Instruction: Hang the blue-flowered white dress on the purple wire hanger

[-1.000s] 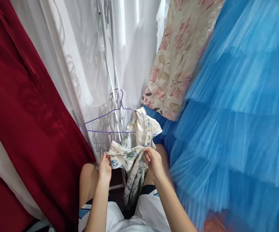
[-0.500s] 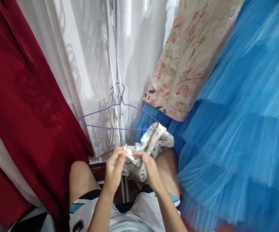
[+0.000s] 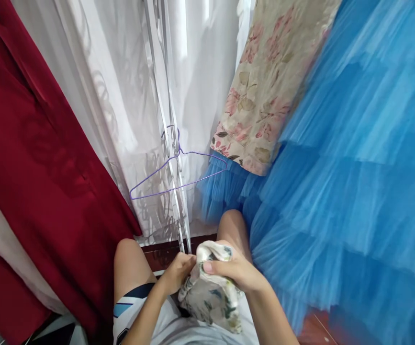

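A light floral garment [image 3: 210, 297], bunched and white with blue, yellow and dark marks, hangs low over my lap. My right hand [image 3: 238, 273] grips its gathered upper part, thumb laid across the cloth. Beside it, my left hand [image 3: 179, 274] is closed at the garment's left edge; its fingertips are partly hidden. Farther forward, a thin purple hanger [image 3: 178, 187] hangs tilted on white straps [image 3: 167, 96], apart from both hands and from the garment.
Red fabric [image 3: 49, 143] hangs at the left, with white curtains [image 3: 117, 96] behind the straps. To the right are a beige floral cloth [image 3: 257, 105] and a tiered blue tulle skirt [image 3: 336, 191]. My bare knees [image 3: 130, 256] flank the hands above a dark red floor [image 3: 318, 328].
The garment has come away from the hanger's right corner and down toward my lap, both hands moving with it. My right hand now grasps its bunched top. The hanger has tilted, right end up.
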The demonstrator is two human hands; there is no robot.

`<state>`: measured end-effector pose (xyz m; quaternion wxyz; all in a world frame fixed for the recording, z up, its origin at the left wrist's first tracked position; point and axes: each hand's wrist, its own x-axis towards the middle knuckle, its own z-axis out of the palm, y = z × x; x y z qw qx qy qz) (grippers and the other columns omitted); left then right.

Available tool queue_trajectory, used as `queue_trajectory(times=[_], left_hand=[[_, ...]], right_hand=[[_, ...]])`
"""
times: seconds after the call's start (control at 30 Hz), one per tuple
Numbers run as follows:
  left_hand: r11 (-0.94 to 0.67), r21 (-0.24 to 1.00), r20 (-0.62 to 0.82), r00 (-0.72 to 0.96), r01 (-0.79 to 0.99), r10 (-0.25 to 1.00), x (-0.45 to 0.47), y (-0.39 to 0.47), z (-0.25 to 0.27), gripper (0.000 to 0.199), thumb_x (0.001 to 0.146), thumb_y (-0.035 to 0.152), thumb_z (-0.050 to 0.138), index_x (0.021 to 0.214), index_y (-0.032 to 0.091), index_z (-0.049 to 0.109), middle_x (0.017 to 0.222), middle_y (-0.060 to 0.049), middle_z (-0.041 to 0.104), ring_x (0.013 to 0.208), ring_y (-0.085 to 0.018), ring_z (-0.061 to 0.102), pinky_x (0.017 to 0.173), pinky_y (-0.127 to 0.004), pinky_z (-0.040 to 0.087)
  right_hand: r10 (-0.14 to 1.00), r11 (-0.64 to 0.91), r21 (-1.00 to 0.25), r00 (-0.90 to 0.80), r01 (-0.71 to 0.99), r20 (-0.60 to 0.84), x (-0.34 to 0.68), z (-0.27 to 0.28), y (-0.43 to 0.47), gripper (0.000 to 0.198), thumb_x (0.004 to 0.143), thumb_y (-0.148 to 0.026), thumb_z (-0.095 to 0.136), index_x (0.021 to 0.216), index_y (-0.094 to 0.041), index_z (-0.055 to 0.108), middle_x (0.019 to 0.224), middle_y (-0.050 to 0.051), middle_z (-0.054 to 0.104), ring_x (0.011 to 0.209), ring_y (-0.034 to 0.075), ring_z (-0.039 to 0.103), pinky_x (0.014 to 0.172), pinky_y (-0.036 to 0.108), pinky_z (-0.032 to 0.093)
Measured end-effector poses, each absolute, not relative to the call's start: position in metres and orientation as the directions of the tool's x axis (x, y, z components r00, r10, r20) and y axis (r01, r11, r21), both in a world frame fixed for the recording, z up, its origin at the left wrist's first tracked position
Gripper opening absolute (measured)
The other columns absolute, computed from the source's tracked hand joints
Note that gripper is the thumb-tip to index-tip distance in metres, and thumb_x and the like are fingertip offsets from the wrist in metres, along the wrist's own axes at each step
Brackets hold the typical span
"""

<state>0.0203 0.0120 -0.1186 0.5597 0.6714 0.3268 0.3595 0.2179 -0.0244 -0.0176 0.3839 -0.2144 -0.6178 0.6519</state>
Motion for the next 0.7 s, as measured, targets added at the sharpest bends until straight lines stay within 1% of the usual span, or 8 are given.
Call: queue_trajectory(times=[0.07, 0.13, 0.23, 0.33, 0.4, 0.53, 0.63, 0.7], left_hand=[[-0.385, 0.894, 0.204, 0.558, 0.229, 0.805, -0.003, 0.02, -0.125, 0.067, 0.086, 0.073, 0.04, 0.057, 0.016, 0.061, 0.062, -0.005, 0.057, 0.073, -0.02, 0.056, 0.09, -0.039, 0.045], [-0.567, 0.687, 0.278, 0.556, 0.454, 0.783, -0.041, 0.03, -0.12, 0.056, 0.085, 0.065, 0.05, 0.058, 0.018, 0.064, 0.07, -0.005, 0.063, 0.086, -0.021, 0.059, 0.109, -0.045, 0.029], [-0.609, 0.366, 0.267, 0.547, 0.704, 0.793, -0.107, 0.045, -0.092, 0.03, 0.082, 0.052, 0.064, 0.072, 0.026, 0.074, 0.092, -0.004, 0.072, 0.113, -0.025, 0.056, 0.117, -0.053, 0.001], [-0.553, 0.227, 0.351, 0.463, 0.801, 0.814, -0.158, 0.059, -0.052, 0.019, 0.085, 0.039, 0.061, 0.097, 0.035, 0.075, 0.109, -0.001, 0.072, 0.13, -0.029, 0.046, 0.113, -0.059, -0.011], [-0.527, 0.267, 0.455, 0.377, 0.807, 0.807, -0.178, 0.07, -0.025, 0.025, 0.082, 0.036, 0.064, 0.105, 0.036, 0.073, 0.116, -0.002, 0.071, 0.134, -0.031, 0.042, 0.112, -0.061, -0.01], [-0.526, 0.484, 0.579, 0.195, 0.699, 0.792, -0.186, 0.097, 0.024, 0.028, 0.073, 0.036, 0.072, 0.101, 0.032, 0.076, 0.118, -0.006, 0.07, 0.133, -0.034, 0.042, 0.116, -0.057, 0.001], [-0.53, 0.644, 0.577, 0.104, 0.552, 0.81, -0.17, 0.115, 0.052, 0.028, 0.066, 0.035, 0.077, 0.092, 0.027, 0.078, 0.116, -0.007, 0.07, 0.128, -0.034, 0.047, 0.116, -0.045, 0.02], [-0.541, 0.679, 0.574, 0.1, 0.496, 0.813, -0.153, 0.125, 0.064, 0.023, 0.066, 0.034, 0.077, 0.087, 0.023, 0.077, 0.108, -0.006, 0.073, 0.115, -0.031, 0.056, 0.105, -0.037, 0.037]], right_hand=[[0.805, 0.059, -0.973, -0.566, -0.223, 0.178, 0.236, -0.015, -0.028, 0.028, 0.076, -0.036, 0.075, 0.071, -0.013, 0.06, 0.06, -0.004, 0.043, 0.055, 0.008, 0.034, 0.05, 0.021, 0.027], [0.865, 0.057, -0.978, -0.48, -0.202, 0.15, 0.251, -0.012, -0.028, 0.027, 0.075, -0.036, 0.076, 0.073, -0.013, 0.062, 0.061, -0.003, 0.046, 0.055, 0.009, 0.037, 0.051, 0.021, 0.028], [0.927, 0.062, -0.986, -0.356, -0.157, 0.115, 0.26, -0.008, -0.014, 0.029, 0.073, -0.039, 0.076, 0.078, -0.013, 0.065, 0.065, 0.0, 0.054, 0.057, 0.011, 0.043, 0.053, 0.023, 0.033], [0.938, 0.146, -0.988, -0.31, -0.058, 0.157, 0.251, -0.003, 0.019, 0.031, 0.071, -0.042, 0.076, 0.077, -0.013, 0.067, 0.065, 0.001, 0.056, 0.057, 0.012, 0.044, 0.053, 0.024, 0.034], [0.934, 0.229, -0.973, -0.28, -0.002, 0.221, 0.239, 0.002, 0.046, 0.032, 0.071, -0.043, 0.074, 0.077, -0.013, 0.067, 0.063, 0.0, 0.055, 0.055, 0.012, 0.042, 0.052, 0.024, 0.032], [0.91, 0.402, -0.909, -0.157, 0.108, 0.383, 0.223, 0.017, 0.103, 0.028, 0.071, -0.039, 0.07, 0.078, -0.012, 0.067, 0.062, -0.001, 0.055, 0.055, 0.011, 0.04, 0.051, 0.024, 0.029], [0.871, 0.489, -0.844, -0.074, 0.222, 0.486, 0.224, 0.029, 0.143, 0.027, 0.07, -0.038, 0.068, 0.079, -0.012, 0.068, 0.067, 0.002, 0.06, 0.059, 0.013, 0.044, 0.054, 0.024, 0.033], [0.844, 0.523, -0.795, -0.059, 0.308, 0.532, 0.227, 0.033, 0.165, 0.026, 0.071, -0.037, 0.064, 0.08, -0.013, 0.067, 0.072, 0.004, 0.063, 0.063, 0.015, 0.049, 0.058, 0.025, 0.036]])
